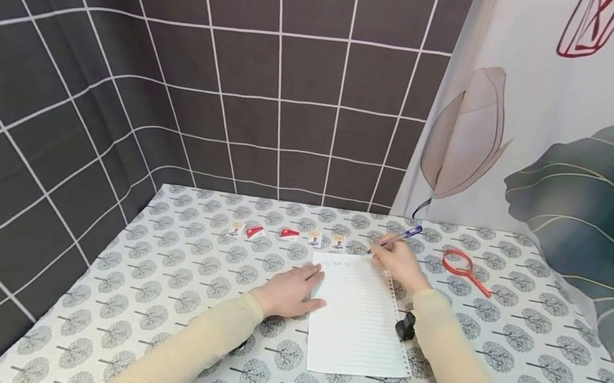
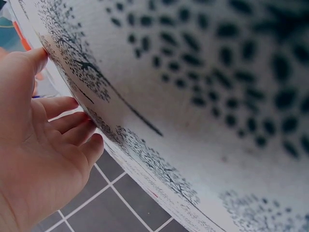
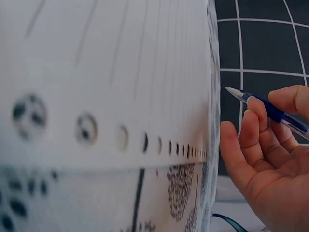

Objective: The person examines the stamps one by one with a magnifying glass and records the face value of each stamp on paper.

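Note:
A lined sheet of paper [image 1: 359, 324] with punched holes along its right edge lies on the table, faint writing near its top. My left hand [image 1: 289, 290] rests at the sheet's left edge, fingers extended; the left wrist view shows this hand [image 2: 53, 145] with fingertips against the tabletop. At the sheet's upper right corner my right hand [image 1: 398, 262] pinches a blue pen [image 1: 412, 232]. In the right wrist view the pen [image 3: 273, 111] sits between thumb and fingers, its tip just off the paper's surface.
Behind the sheet lie several small cards in a row, among them a red and white one [image 1: 289, 234] and a yellowish one [image 1: 338, 241]. A red magnifying glass [image 1: 458, 267] lies right of my right hand. The tree-patterned tablecloth [image 1: 170, 304] meets a dark gridded curtain [image 1: 230, 68] behind.

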Demonstrator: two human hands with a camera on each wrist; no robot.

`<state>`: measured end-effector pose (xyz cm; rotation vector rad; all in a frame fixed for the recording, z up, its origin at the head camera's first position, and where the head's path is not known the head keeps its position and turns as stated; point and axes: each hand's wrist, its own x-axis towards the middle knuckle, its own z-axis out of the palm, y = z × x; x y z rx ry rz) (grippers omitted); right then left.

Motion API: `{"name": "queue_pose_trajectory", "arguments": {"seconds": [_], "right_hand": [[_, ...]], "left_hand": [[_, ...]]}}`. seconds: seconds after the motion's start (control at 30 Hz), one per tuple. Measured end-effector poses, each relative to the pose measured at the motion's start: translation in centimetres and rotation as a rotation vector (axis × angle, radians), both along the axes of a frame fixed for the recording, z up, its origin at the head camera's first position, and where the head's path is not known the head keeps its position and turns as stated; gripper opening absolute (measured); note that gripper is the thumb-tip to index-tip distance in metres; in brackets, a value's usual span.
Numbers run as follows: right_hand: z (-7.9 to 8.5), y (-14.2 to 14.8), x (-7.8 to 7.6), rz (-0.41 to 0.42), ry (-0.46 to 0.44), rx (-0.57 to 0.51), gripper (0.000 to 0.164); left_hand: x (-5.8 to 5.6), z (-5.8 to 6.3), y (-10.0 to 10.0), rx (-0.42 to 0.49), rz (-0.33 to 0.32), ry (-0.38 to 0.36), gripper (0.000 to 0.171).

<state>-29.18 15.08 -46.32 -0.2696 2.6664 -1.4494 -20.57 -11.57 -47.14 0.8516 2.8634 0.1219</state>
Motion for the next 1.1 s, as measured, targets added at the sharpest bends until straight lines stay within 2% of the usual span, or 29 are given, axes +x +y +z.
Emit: {"name": "queue_pose_trajectory", "arguments": {"seconds": [0.13, 0.37, 0.47, 0.77, 0.97, 1.1], "right_hand": [[0.4, 0.7, 0.0, -0.001, 0.049, 0.028, 0.022], [0.6, 1.9, -0.1, 0.033, 0.147, 0.007, 0.016], [0.8, 2.4, -0.1, 0.039, 0.174, 0.040, 0.014], [1.4, 3.9, 0.4, 0.074, 0.168, 0.103, 0.023], [1.5, 4.8, 0.7, 0.045, 0.145, 0.116, 0.028], [1.5, 5.2, 0.7, 0.063, 0.195, 0.078, 0.025]], "left_hand": [[0.1, 0.0, 0.0, 0.007, 0.003, -0.008, 0.072], [0.4, 0.3, -0.1, 0.009, 0.011, -0.009, 0.072], [0.4, 0.3, 0.0, 0.012, 0.003, 0.000, 0.071], [0.3, 0.0, 0.0, 0.012, -0.013, 0.020, 0.071], [0.2, -0.1, 0.0, 0.016, -0.015, 0.026, 0.071], [0.2, -0.2, 0.0, 0.019, -0.009, 0.024, 0.072]]}}
